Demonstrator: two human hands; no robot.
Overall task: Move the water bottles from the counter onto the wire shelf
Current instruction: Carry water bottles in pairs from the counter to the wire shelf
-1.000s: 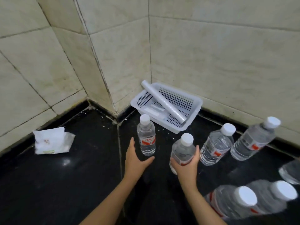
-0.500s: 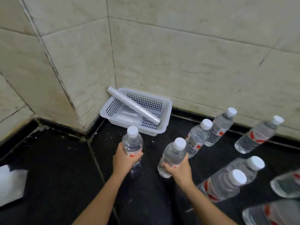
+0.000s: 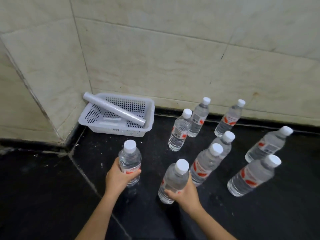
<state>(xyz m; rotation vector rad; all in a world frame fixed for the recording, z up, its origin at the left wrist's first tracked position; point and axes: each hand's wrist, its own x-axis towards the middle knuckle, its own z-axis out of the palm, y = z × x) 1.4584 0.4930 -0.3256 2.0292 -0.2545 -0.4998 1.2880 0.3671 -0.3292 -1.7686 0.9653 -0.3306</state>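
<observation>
Two bottles in hand, shelf out of view

A second ago my left hand (image 3: 119, 177) was open beside the left bottle (image 3: 130, 161); now its grip is closed round that bottle, and my right hand (image 3: 183, 193) wraps the right bottle (image 3: 174, 181). Both look barely off the tabletop (image 3: 43, 187). Seven more bottles stand from 12 to 3 o'clock; the basket (image 3: 149, 125) sits at 11. So I judge carrying comes next.

Clear water bottles (image 3: 178, 135) are sporting white caps and red-marked labels, the table (image 3: 43, 187) is looking glossy black, and the perforated basket (image 3: 149, 118) is showing white against beige veined tiles (image 3: 155, 58).
</observation>
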